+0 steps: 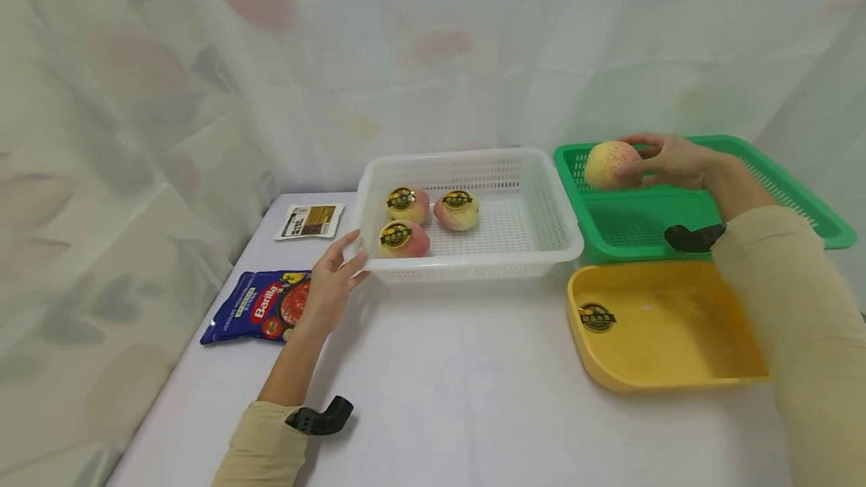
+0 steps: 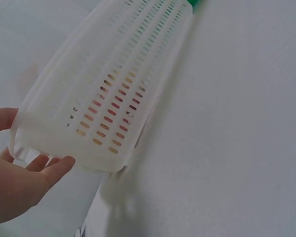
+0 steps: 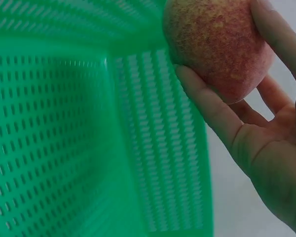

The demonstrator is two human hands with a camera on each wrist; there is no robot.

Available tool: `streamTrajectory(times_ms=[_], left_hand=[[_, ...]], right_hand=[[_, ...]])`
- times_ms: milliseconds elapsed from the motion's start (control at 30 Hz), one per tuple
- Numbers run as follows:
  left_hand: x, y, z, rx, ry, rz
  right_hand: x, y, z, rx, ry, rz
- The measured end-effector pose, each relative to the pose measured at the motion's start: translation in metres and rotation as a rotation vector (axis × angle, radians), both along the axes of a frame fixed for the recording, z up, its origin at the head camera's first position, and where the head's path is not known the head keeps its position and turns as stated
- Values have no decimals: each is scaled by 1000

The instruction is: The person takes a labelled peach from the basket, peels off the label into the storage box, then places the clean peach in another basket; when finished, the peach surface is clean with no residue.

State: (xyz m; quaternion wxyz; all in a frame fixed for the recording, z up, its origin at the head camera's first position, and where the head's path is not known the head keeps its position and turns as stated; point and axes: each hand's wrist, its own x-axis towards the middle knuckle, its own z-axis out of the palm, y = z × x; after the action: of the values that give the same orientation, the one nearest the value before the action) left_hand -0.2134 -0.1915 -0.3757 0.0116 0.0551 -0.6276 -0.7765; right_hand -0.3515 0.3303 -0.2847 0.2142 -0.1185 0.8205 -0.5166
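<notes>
My right hand (image 1: 676,162) holds a yellow-pink peach (image 1: 609,164) above the left part of the green basket (image 1: 666,209). In the right wrist view, fingers and thumb reach around the reddish side of that peach (image 3: 219,44). At the front left corner of the white basket (image 1: 473,265), my left hand (image 1: 329,284) grips the rim, as the left wrist view shows with its fingers (image 2: 56,169) at the corner. Several peaches, three in all, lie in the left half of the white basket: a back left one (image 1: 417,209), a right one (image 1: 467,215) and a front one (image 1: 414,243), each with a black-and-gold sticker.
A yellow tub (image 1: 649,378) stands in front of the green basket, with a similar round sticker (image 1: 597,317) inside it. On the left lie a blue Barilla bag (image 1: 250,307), partly behind my left hand, and a small white packet (image 1: 310,222). A patterned curtain (image 1: 433,81) hangs behind.
</notes>
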Motion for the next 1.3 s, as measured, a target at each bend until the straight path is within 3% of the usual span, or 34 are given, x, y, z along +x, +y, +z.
streamTrajectory(times_ms=[233,533,833,1133,1300], left_hand=[[2,-1,-2,-34,12,-5],[4,-2,-3,0,26,-21],[11,-2,-7,1,14,-36],[12,-2,-4,-4,35,-43],[11,-3,-4,-21,28,-52]], right_hand=[[-13,16,-25,15,-74,-13],[-24,8,-45,23,-145,8],[-24,2,-65,90,-194,49],[-22,-1,-65,129,-192,63],[-19,-3,-63,146,-138,55]])
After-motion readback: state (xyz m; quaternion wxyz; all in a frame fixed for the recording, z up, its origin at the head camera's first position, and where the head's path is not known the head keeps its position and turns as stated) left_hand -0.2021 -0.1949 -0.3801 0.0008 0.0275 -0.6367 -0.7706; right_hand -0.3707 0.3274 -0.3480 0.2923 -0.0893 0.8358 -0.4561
